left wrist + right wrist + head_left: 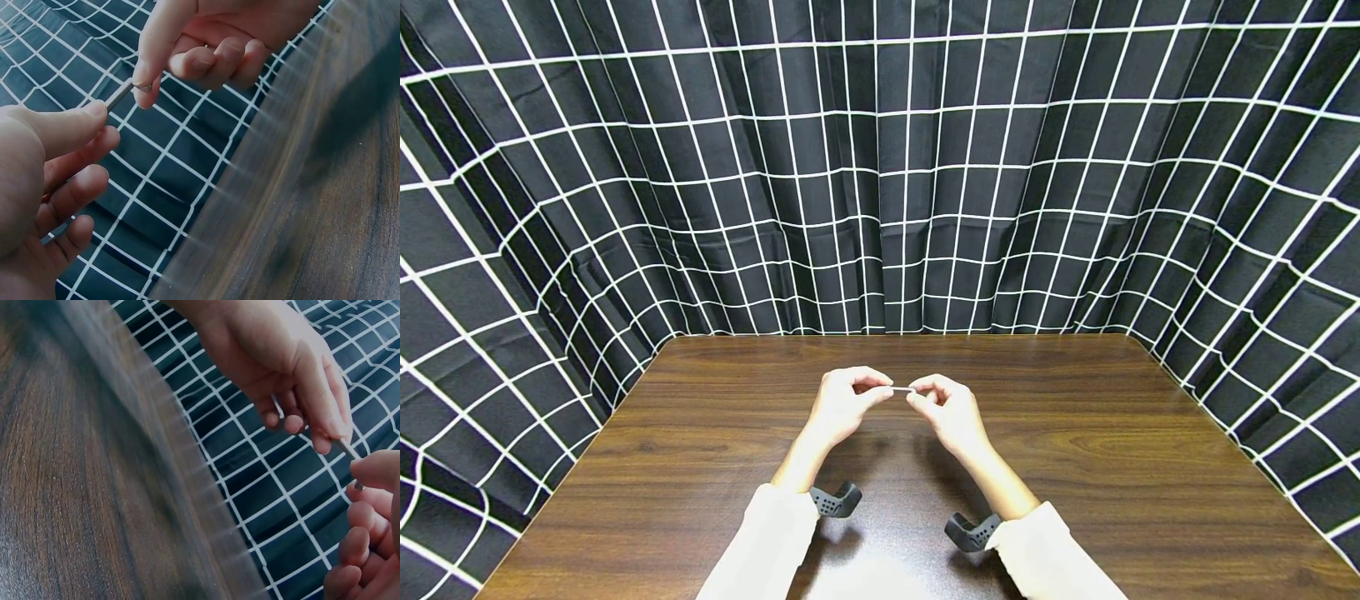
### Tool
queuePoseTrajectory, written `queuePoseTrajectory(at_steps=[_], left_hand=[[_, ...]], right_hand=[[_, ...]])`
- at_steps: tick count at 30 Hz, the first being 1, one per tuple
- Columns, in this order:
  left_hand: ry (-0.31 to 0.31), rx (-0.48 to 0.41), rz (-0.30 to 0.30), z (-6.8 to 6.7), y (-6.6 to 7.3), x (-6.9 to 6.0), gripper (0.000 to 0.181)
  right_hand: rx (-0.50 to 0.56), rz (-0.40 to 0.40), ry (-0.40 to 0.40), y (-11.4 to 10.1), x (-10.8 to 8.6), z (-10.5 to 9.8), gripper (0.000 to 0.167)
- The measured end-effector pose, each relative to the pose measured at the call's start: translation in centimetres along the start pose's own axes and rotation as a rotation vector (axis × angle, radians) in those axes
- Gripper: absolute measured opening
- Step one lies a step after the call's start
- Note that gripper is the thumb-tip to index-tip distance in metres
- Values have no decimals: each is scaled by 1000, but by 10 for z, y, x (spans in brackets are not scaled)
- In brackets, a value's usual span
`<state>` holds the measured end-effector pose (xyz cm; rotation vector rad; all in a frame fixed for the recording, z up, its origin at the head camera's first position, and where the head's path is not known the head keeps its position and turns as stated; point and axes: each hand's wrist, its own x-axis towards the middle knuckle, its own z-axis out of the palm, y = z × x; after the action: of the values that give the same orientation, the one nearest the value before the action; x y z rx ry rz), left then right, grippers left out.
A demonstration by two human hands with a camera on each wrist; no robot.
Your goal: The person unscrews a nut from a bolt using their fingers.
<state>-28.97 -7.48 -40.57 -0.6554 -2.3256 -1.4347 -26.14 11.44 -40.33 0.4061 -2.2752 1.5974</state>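
Note:
A thin grey metal rod [120, 95] is held level between the two hands, above the table. My left hand [842, 404] pinches one end between thumb and forefinger, and its other fingers curl loosely. At the opposite end my right hand [953, 414] pinches the rod between thumb and fingertip. In the right wrist view a small shiny tip [358, 485] shows beneath the right thumb. Whether that tip is a head or a separate piece, I cannot tell. Fingertips hide both ends in part.
Below the hands lies a brown wood-grain table [700, 433]. A black curtain [895, 192] with a white grid surrounds its back and sides. Each wrist wears a dark camera mount [838, 500], with a pale sleeve [767, 537] behind it.

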Motion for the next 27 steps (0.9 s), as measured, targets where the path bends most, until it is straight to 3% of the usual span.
queuePoseTrajectory(at_steps=[6,16,27], left_hand=[[-4,-2,4,1,-7,-1,7],[-48,40,-44,1,-25,-4,10],[-118,94,-78,3,-45,-10,11]], right_hand=[[-119,-28,11,15,3,3,12],[-229,-16,-52,23,3,0,13],[-334,51,-145,36,3,-2,12]])
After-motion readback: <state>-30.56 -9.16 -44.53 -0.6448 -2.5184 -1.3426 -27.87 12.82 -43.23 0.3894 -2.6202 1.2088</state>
